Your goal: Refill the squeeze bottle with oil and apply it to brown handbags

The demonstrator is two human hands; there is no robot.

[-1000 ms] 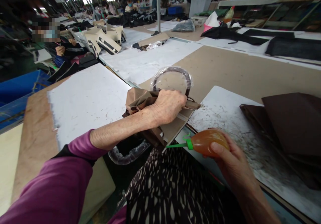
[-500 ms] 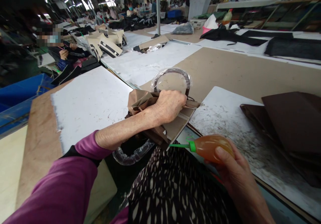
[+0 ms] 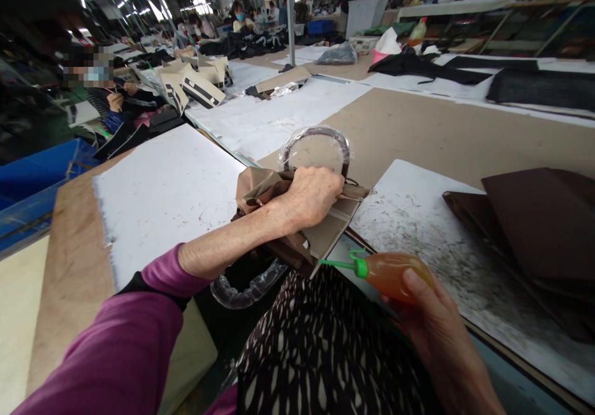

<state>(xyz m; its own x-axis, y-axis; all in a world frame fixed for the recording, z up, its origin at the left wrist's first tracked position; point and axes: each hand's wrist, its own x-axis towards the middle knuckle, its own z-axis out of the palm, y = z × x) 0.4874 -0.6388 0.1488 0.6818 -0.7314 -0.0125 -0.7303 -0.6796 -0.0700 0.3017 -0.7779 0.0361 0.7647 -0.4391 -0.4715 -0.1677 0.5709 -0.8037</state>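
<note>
White sheets (the right-hand one smudged dark) and a tan sheet cover most of the worktable across mid-frame. Folded brown material lies at right, black pieces at upper right.

No lettering, brand, number or sign can be read: the amber squeeze bottle at lower right shows no legible print, and the black bars on pale panels at upper left spell nothing readable.

We had our left arm stretched forward, left hand clenched knuckles-up, and our right hand curled, thumb uppermost.
</note>
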